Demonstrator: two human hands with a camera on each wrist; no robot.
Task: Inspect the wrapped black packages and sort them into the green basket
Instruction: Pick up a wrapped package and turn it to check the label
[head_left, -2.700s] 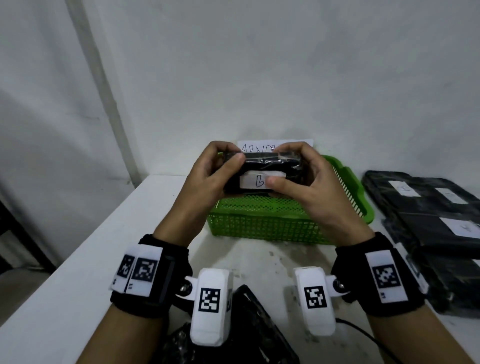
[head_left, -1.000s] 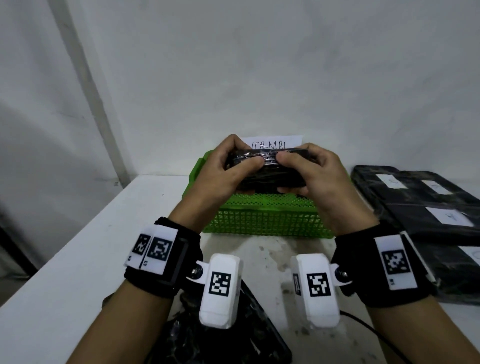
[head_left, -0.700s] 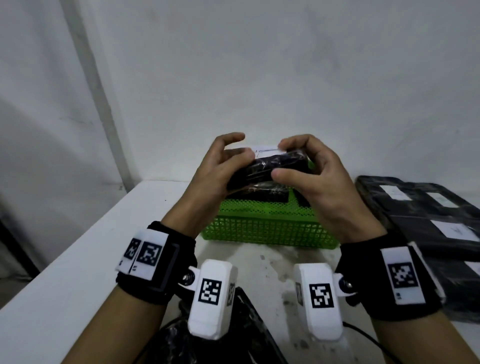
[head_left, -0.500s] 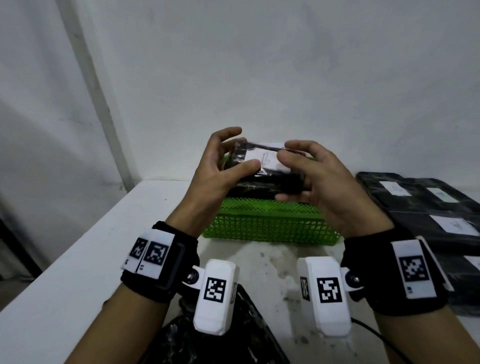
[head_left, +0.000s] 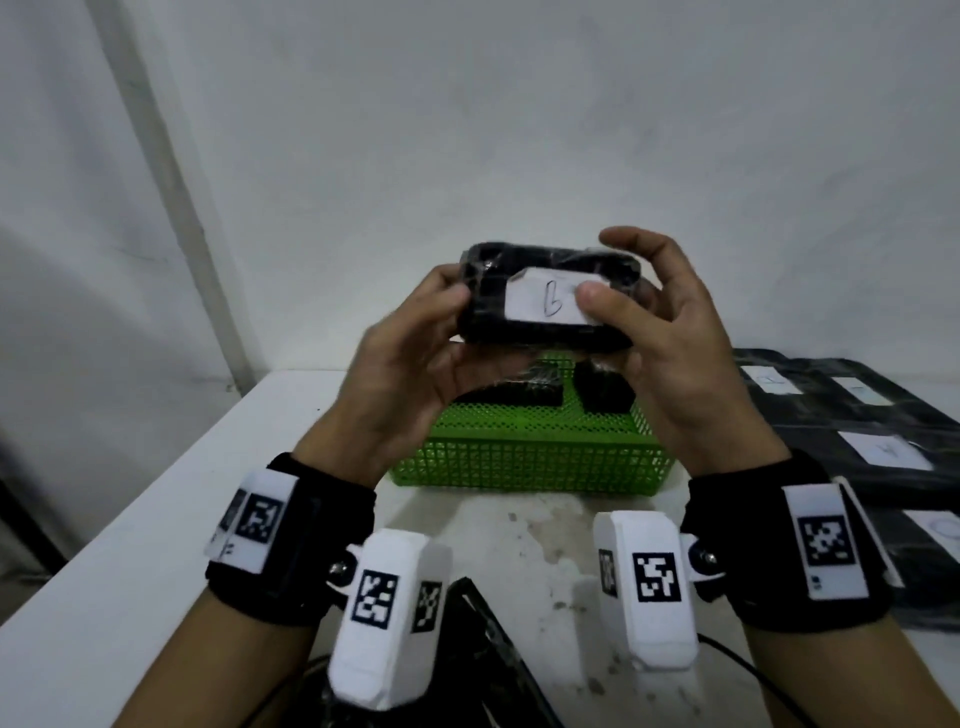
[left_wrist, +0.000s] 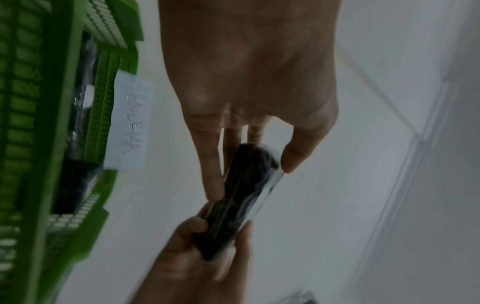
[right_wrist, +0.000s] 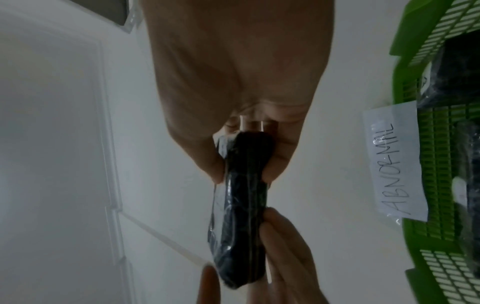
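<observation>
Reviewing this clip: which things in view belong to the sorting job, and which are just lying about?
Part of the job:
- held black package, gripped by left hand and right hand
- green basket, packages already inside
- stack of black packages at right
- basket label

Lying about:
- black cable
- crumpled black plastic at near edge

Both hands are raised side by side, palms facing inward. The left hand (head_left: 410, 374) and right hand (head_left: 670, 358) each pinch an end of a package (head_left: 550, 301).
</observation>
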